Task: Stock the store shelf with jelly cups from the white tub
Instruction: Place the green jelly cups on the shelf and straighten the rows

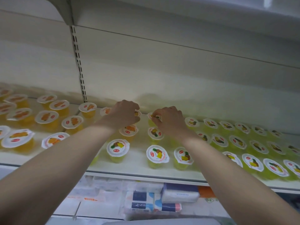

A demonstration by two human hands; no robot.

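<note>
Your head view is evenly but dimly lit from overhead, casting soft shadows beneath the upper shelf (178, 17), with a yellowish glow on the back panel (162, 75), mild overall blur, and wide-angle bending of shelf edges toward the corners.

Left hand (125, 113) hides most of one back-row jelly cup (137, 113) (lid edge only); lid print illegible.

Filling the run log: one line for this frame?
left hand: grips back-row jelly cup | right hand: pinches pineapple cup | shelf: partly stocked
</note>
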